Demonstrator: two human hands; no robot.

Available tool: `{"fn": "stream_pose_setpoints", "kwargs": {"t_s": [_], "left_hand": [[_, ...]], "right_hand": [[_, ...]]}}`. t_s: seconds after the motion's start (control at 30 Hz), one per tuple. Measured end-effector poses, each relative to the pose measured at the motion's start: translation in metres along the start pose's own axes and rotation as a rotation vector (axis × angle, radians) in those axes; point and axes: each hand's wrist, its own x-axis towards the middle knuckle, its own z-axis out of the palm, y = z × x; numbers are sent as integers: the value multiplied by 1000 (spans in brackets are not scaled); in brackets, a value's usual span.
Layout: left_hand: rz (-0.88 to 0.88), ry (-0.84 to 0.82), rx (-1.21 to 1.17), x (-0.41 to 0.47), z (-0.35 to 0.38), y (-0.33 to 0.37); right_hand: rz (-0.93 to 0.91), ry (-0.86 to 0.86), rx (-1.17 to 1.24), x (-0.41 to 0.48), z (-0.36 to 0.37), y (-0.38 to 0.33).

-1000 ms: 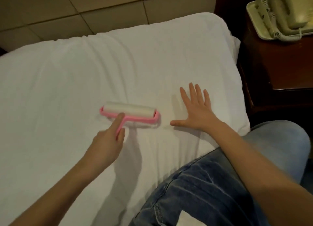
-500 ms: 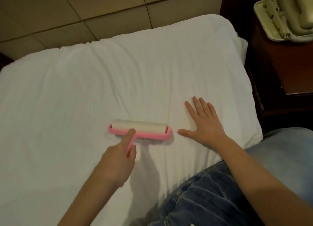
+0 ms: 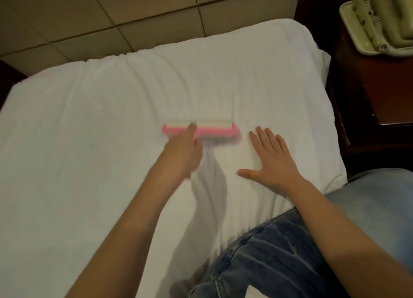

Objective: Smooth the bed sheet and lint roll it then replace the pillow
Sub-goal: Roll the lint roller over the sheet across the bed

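White bed sheet [image 3: 89,145] under lint roller [image 3: 215,128]

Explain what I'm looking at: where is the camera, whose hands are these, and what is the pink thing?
There is no machine here. A person wears a camera on the head, so the one view looks forward and down at their own arms. The left hand grips the handle of a pink lint roller, whose white roll lies on the white bed sheet. The right hand lies flat on the sheet beside the roller, fingers spread, holding nothing. The blue cloth at the bottom is the person's jeans. To the right stands a dark nightstand with a telephone.
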Motion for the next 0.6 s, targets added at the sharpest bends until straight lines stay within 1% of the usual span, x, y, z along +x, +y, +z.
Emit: {"fn": "stream_pose_setpoints", "kwargs": {"t_s": [0.1,0.17,0.23,0.33,0.4,0.5,0.6], "left_hand": [[-86,-167,-38,-66,9,-26],[-100,-187,-63,-70,5,-34],[-63,-131,-71,-50,3,-29],[19,55,-62,10,5,-6],[70,169,-121,57,8,10],[96,194,-261,99,7,32],[54,143,-285,83,5,38]], "right_hand": [[-12,28,-6,-4,3,2],[-14,8,-9,-5,1,1],[-17,8,5,-6,-1,1],[-13,8,12,-7,-2,1],[1,-4,21,-9,-2,1],[12,-10,37,-10,-3,1],[8,-3,51,-9,-3,2]]}}
